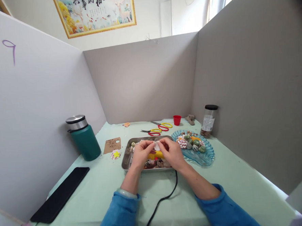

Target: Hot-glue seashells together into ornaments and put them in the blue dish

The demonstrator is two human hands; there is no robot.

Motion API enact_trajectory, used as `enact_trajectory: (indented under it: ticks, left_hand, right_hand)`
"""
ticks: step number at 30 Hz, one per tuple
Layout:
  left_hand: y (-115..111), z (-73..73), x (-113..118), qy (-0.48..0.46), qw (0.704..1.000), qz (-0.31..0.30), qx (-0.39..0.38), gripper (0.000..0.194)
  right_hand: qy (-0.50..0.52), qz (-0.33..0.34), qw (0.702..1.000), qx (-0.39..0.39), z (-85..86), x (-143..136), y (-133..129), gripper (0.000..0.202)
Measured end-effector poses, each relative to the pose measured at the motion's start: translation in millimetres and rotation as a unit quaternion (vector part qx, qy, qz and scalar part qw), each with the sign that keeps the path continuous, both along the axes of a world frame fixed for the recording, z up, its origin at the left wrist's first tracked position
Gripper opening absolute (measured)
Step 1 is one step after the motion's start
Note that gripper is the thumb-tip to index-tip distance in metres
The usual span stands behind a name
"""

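Observation:
My left hand (143,152) and my right hand (172,152) meet over a metal tray (125,164), fingertips closed on a small white piece (156,146), perhaps a shell; its exact kind is too small to make out. Below my fingers lies a yellow tool (155,156) with a small red glow, mostly hidden. Brown and reddish bits like shells and stones (157,163) fill the front of the tray. A black cord (168,196) runs from the tray's front edge toward me.
Right of the tray sits a blue glass dish (207,157) of shells and stones. Behind are two scissors (152,131) (164,125) and a red cup (177,120). A jar (208,121) stands right; a green bottle (85,141), brown card (112,145) and black slab (61,193) lie left. Grey panels (144,82) enclose the table.

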State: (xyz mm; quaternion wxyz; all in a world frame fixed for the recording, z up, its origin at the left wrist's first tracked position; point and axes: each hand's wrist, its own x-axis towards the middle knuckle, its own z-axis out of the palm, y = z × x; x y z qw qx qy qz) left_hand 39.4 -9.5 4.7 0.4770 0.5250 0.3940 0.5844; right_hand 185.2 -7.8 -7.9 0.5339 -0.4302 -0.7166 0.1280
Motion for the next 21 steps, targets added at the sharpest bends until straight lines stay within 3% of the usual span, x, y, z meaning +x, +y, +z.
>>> enact_trajectory:
  ticks: [7, 11, 14, 16, 18, 21]
  left_hand:
    - [-2, 4.2, -1, -0.025, 0.999, -0.02, -0.023, 0.052]
    - [2, 7.6, -8, -0.071, 0.995, 0.069, 0.021, 0.034]
    - [-9, 16.7, -6, -0.082, 0.988, 0.11, 0.064, 0.025]
    - [-33, 27.7, 2, -0.079, 0.991, 0.039, 0.096, 0.024]
    - [-68, 40.9, 12, -0.03, 0.987, -0.08, 0.134, 0.034]
    - [-125, 56.8, 24, 0.085, 0.953, -0.217, 0.194, 0.046]
  right_hand:
    - [0.08, 0.004, 0.997, -0.01, 1.1, 1, 0, 0.02]
    - [0.089, -0.01, 0.996, -0.016, 2.0, 2, 1, 0.021]
    - [0.087, -0.018, 0.996, -0.018, 2.3, 2, 0, 0.022]
    - [0.09, -0.014, 0.996, -0.016, 1.9, 1, 0, 0.022]
    - [0.096, -0.01, 0.995, -0.014, 1.4, 1, -1, 0.022]
    - [0.096, -0.012, 0.995, -0.013, 1.4, 1, -2, 0.022]
